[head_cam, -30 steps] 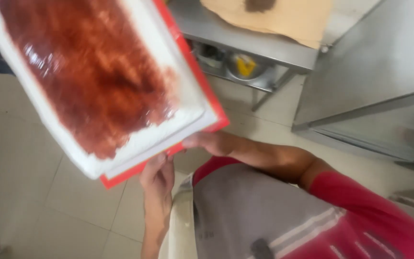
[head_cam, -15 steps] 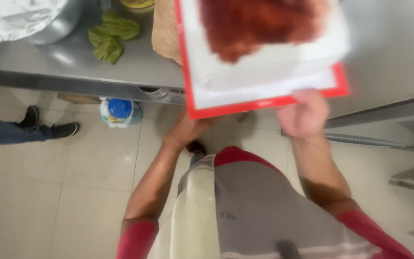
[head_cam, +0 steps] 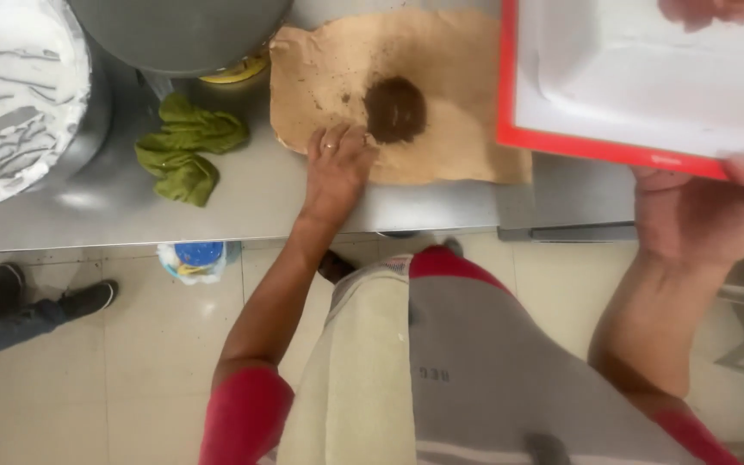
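Brown paper sheet lies flat on a steel worktop, near its front edge, with a dark round patty on its middle. Seen from above, largest things first: the worktop runs across the top of the view. A red-edged tray with a white liner is held over the worktop's right end, tilted. A foil-covered bowl sits at the left end. The sheet comes next. A crumpled green cloth lies left of the sheet, apart from it. The right hand grips the tray's lower edge, fingers curled around it. The left hand rests open, palm down, on the sheet's front left part, fingertips just beside the patty.
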